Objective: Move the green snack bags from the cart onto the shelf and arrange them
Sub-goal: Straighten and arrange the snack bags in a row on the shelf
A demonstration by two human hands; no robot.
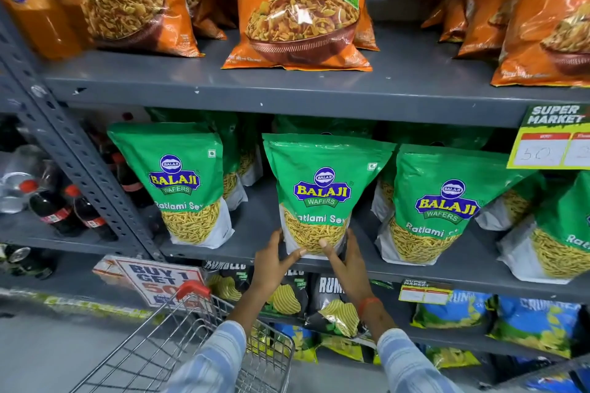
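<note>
A green Balaji snack bag (322, 191) stands upright at the front edge of the middle shelf (252, 223). My left hand (274, 260) grips its lower left corner and my right hand (346, 260) grips its lower right corner, thumbs pressed on its front. Another green bag (188, 182) stands to its left, with a gap between them. To its right stands a third green bag (437, 204), close beside it, and a further one (562, 233) sits at the frame's right edge. More green bags stand behind in the shadow. The wire cart (198, 344) is at the bottom left; its contents are hidden.
Orange snack bags (300, 6) fill the upper shelf. Cola bottles (60, 210) stand beyond the grey upright post (79, 163) on the left. Black and blue chip bags (332, 303) sit on the lower shelf. A price tag (552, 140) hangs at the right.
</note>
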